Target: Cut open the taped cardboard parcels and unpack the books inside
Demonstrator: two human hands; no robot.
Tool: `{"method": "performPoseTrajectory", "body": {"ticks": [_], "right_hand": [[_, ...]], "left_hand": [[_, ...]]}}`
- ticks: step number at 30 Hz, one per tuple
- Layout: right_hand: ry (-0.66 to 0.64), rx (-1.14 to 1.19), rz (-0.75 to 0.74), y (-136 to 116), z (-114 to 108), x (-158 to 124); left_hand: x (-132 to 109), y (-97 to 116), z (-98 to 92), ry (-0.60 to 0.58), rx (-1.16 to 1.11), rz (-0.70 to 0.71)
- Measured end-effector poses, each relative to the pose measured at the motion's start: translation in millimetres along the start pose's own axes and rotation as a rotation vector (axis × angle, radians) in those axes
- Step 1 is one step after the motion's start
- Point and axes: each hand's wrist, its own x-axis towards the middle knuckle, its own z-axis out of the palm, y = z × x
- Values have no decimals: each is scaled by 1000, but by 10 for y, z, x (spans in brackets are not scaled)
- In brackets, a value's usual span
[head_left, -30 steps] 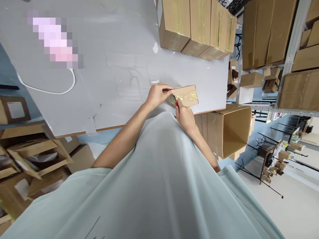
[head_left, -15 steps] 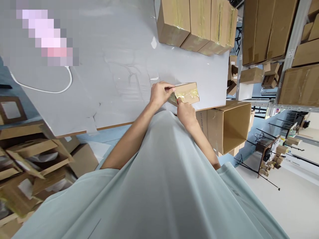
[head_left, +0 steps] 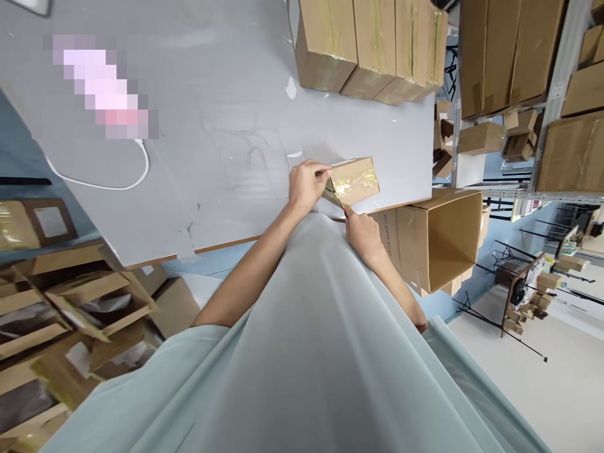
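A small cardboard box (head_left: 356, 182) with shiny yellowish tape on it lies near the table's front edge. My left hand (head_left: 306, 184) grips its far left corner, fingers bent together over the edge. At the near left corner is my right hand (head_left: 364, 234), closed around a slim box cutter (head_left: 346, 212) that shows red and black; most of it is hidden in the fingers. A dark line runs along the box's left edge between the two hands, and the blade cannot be clearly made out there.
Several taped cartons (head_left: 328, 44) stand at the back of the grey table (head_left: 226, 207). Below its right edge is a large open carton (head_left: 453, 242). Open boxes (head_left: 94, 302) are stacked at the lower left. A white cable (head_left: 108, 187) leads to a blurred-out object.
My right hand has drawn towards my body and slightly right, along the box's left edge. My left hand keeps its hold. The whole view has shifted a little.
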Motion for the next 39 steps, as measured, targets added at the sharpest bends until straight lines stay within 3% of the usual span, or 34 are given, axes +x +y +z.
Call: {"method": "performPoseTrajectory", "body": {"ticks": [7, 11, 15, 17, 21, 25, 32, 39], "right_hand": [[65, 85, -40, 194, 49, -189], [145, 185, -42, 543, 2, -225], [230, 278, -6, 969, -26, -26], [243, 318, 1, 1136, -36, 122], [244, 364, -34, 1329, -47, 390], [224, 370, -96, 1381, -60, 591], [196, 385, -210, 1311, -110, 839], [203, 371, -214, 1237, -104, 953]], "left_hand": [[18, -50, 15, 34, -3, 24], [10, -84, 10, 49, 55, 33], [-94, 74, 76, 94, 202, 124], [-150, 221, 190, 45, 261, 221], [-152, 445, 521, -161, 327, 380], [-47, 414, 712, -232, 369, 388], [-22, 282, 682, -233, 416, 365], [-15, 266, 688, -216, 412, 344]]}}
